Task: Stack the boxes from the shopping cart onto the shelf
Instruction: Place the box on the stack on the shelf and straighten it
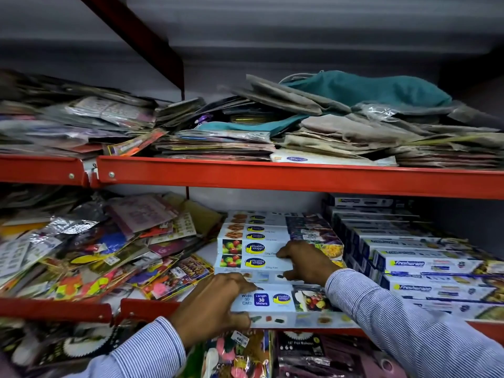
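Grip, left: my left hand is clamped on the near left end of the front cling film box, fingers curled over its top edge, thumb under its lower edge, low centre of the frame.
Grip, right: my right hand lies spread and flat on the upper cling film boxes; fingertips press their top and front faces, nothing is enclosed, so it is a bracing touch and not a hold.
Box in hand: long white carton printed "Length 30 Meters", lying lengthwise along the front lip of the red shelf, its right part running under my right sleeve.
Box relative to grip: it extends rightward from my left hand; only the left end is held, so the far end is uncontrolled.
Stack: more of the same cartons sit in rows behind and above it, at centre frame.
Neighbours: Freshwrapp boxes stand close at right; loose balloon packets crowd the left.
Step, as I judge it: seating the front box square against the stack.
Doing it well: push evenly along the length, keep the right hand steadying the rows, align the left ends flush, and keep the packets from being trapped beneath.
Risk: the box overhangs the lip and could tip forward.
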The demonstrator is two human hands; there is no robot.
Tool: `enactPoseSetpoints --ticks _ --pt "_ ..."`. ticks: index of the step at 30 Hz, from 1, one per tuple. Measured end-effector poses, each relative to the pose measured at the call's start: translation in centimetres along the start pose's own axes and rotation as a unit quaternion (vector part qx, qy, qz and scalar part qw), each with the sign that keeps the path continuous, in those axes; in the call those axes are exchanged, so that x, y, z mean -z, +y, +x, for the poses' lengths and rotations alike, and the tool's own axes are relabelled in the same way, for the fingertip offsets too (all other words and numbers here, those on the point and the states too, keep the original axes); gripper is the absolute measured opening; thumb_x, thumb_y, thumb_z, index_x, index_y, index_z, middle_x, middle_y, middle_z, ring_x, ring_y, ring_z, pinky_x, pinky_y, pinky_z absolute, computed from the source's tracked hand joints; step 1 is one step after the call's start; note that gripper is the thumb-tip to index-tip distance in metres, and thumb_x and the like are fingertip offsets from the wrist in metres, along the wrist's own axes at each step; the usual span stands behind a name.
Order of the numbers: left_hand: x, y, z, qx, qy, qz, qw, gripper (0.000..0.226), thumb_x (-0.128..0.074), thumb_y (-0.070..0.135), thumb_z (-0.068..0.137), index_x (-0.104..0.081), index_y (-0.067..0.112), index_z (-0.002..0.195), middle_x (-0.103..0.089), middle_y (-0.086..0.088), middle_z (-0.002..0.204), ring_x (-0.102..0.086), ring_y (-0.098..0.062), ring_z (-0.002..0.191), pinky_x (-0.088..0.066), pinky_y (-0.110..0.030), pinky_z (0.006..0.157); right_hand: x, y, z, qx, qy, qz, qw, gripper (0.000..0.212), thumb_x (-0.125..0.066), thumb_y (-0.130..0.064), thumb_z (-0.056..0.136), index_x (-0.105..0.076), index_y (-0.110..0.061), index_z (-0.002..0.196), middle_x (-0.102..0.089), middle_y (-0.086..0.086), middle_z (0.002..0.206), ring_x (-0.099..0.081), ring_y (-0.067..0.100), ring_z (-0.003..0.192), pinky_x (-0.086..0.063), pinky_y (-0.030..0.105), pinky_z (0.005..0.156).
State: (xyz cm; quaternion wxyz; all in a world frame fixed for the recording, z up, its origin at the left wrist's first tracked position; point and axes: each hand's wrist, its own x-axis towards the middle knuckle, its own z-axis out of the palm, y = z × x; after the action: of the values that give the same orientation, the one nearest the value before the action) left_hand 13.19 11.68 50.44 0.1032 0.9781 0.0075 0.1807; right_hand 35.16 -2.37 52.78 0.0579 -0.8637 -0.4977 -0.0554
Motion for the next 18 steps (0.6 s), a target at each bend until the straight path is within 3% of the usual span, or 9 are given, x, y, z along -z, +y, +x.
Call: enactPoseSetpoints --ticks 4,8,12,16,18 --pt "-0.2 -0.4 0.5 0.001 0.012 -0.004 1.000 0.069 -0.068 0.054 0.075 -0.053 0.029 0.137 -0.059 0.015 0.134 -0.055 -0.006 0.115 -0.044 -0.023 0.094 0.4 0.1 -0.2 -0.021 0.062 0.018 0.998 0.045 -0.084 -0.031 0.074 -0.071 -0.020 0.116 -0.073 0.003 0.115 -0.069 0.021 0.101 -0.051 0.027 0.085" --pt "-0.3 -1.0 2.0 0.002 0.017 0.009 1.000 0.068 -0.068 0.052 0.075 -0.053 0.028 0.137 -0.058 0.011 0.138 -0.054 -0.010 0.121 -0.045 -0.028 0.100 0.9 1.0 -0.2 -0.013 0.031 0.082 0.996 0.031 -0.082 -0.022 0.079 -0.076 -0.012 0.108 -0.077 0.005 0.111 -0.072 0.016 0.099 -0.055 0.025 0.089" --pt "-0.7 -1.7 4.1 0.014 0.023 0.014 1.000 0.065 -0.071 0.047 0.076 -0.055 0.027 0.136 -0.061 0.007 0.134 -0.056 -0.013 0.119 -0.047 -0.031 0.097 2.3 2.1 -0.4 0.012 -0.030 0.103 0.994 0.023 -0.067 -0.017 0.091 -0.075 -0.009 0.110 -0.074 0.007 0.116 -0.069 0.019 0.105 -0.051 0.025 0.094" --pt "-2.0 -2.5 5.7 0.038 0.026 -0.004 0.999 0.062 -0.074 0.041 0.080 -0.052 0.030 0.138 -0.057 0.008 0.138 -0.050 -0.012 0.125 -0.043 -0.032 0.103 2.4 2.9 -1.0 0.005 -0.052 0.118 0.992 0.032 -0.055 -0.026 0.098 -0.075 0.000 0.097 -0.075 0.020 0.097 -0.066 0.023 0.080 -0.049 0.030 0.077" --pt "-2.7 -2.8 6.0 0.039 0.034 -0.008 0.999 0.062 -0.073 0.039 0.080 -0.052 0.030 0.138 -0.056 0.009 0.137 -0.049 -0.011 0.124 -0.044 -0.030 0.101 2.2 3.2 -1.6 0.007 -0.057 0.134 0.989 0.032 -0.055 -0.026 0.098 -0.075 -0.001 0.097 -0.075 0.021 0.094 -0.064 0.021 0.076 -0.049 0.030 0.076"
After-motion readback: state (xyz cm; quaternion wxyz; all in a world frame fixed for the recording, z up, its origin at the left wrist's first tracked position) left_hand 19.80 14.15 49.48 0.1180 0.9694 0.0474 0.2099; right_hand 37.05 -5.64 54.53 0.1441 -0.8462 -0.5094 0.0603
